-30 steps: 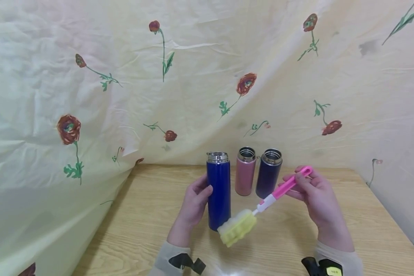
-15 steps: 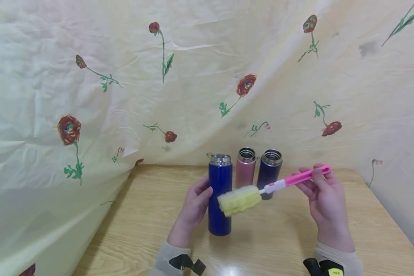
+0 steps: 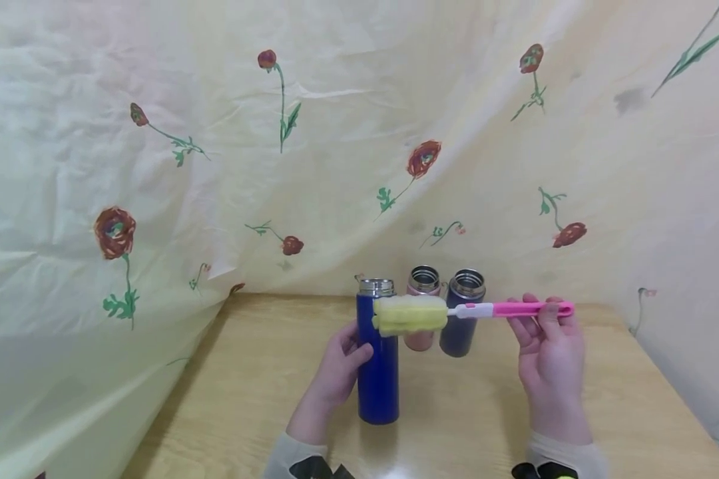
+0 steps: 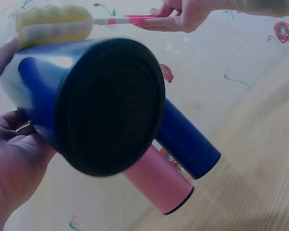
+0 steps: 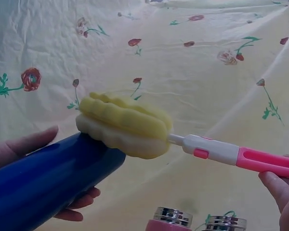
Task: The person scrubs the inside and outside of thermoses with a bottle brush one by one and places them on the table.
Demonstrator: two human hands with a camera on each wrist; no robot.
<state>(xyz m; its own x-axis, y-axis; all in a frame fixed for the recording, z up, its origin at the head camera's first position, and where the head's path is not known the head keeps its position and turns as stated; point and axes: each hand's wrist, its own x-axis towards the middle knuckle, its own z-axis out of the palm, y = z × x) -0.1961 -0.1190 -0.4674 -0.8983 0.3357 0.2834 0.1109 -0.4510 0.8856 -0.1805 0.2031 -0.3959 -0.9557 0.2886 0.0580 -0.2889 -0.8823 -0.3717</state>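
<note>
My left hand (image 3: 339, 364) grips a tall blue flask (image 3: 378, 382) by its side, the steel mouth uncovered at the top. In the left wrist view the flask's dark round base (image 4: 111, 108) faces the camera. A bottle brush (image 3: 412, 316) is in my right hand (image 3: 554, 362), pinched by its pink handle (image 5: 265, 161) between thumb and fingers. The brush lies nearly level, its yellow and white sponge head (image 5: 123, 125) against the upper side of the flask in the right wrist view. In the head view the sponge overlaps the flask just below the neck.
Behind the brush stand a pink flask (image 3: 419, 341) and a dark navy flask (image 3: 459, 338), both uncovered, upright on the wooden table (image 3: 239, 386). A flower-printed cloth (image 3: 335, 166) hangs along the back and sides.
My right hand has swung the brush from a downward slant to level, raising the sponge from the flask's lower part to near its neck. My left hand keeps its grip on the blue flask.
</note>
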